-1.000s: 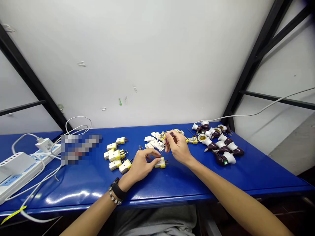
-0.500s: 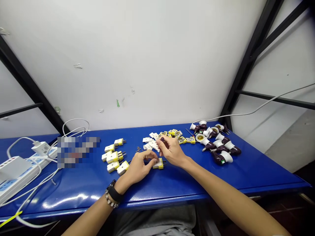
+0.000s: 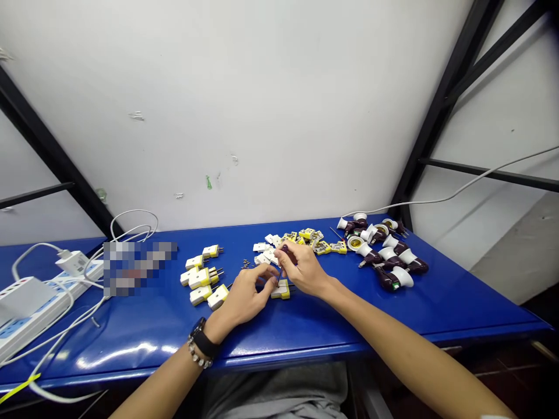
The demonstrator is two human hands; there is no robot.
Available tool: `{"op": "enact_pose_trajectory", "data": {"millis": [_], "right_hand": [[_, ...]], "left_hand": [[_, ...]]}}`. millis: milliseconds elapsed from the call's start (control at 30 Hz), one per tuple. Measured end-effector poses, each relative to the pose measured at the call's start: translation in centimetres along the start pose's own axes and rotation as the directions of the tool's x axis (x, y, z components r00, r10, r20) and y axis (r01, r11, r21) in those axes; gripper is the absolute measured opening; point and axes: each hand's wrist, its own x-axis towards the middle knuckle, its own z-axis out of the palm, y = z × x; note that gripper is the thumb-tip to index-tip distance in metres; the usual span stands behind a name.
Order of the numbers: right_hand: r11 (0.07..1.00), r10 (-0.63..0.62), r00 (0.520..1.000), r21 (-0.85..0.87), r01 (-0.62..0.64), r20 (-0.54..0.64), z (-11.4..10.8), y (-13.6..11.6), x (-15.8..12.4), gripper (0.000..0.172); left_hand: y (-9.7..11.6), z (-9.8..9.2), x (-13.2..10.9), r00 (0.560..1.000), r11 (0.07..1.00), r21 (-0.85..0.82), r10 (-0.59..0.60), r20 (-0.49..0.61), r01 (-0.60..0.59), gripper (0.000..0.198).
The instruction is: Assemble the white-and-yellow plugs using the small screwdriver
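Your right hand (image 3: pixel 305 270) pinches a slim dark-handled screwdriver (image 3: pixel 284 249) above a light, stiff yellow-and-white two-pin plug (image 3: pixel 282 289). Your left hand (image 3: pixel 247 294) curls narrowly beside it, its hold unclear; grip the plug's body.

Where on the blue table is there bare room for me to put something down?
The blue table has bare room along its front edge, below the left hand and right hand, and to the right of the lamp holders. It is crowded around the white-and-yellow plugs and the pile of plug parts, behind the hands.
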Motion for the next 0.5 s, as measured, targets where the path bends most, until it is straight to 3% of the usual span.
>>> {"op": "enact_pose_trajectory", "data": {"millis": [267,433,500], "right_hand": [[0.998,-0.042,0.999,-0.037,0.042,0.022,0.24,0.03,-0.07,0.027],[0.998,-0.022,0.999,-0.063,0.020,-0.034,0.47,0.09,-0.08,0.037],[1.000,0.017,0.999,0.012,-0.017,-0.033,0.33,0.09,-0.09,0.033]], "left_hand": [[0.24,0.05,0.07,0.998,0.991,0.117,0.058,0.004,-0.058,0.018],[-0.07,0.17,0.33,0.997,0.996,0.041,0.077,-0.022,-0.076,0.017],[-0.29,0.18,0.51,0.998,0.998,0.017,0.060,-0.017,-0.060,0.018]]}}
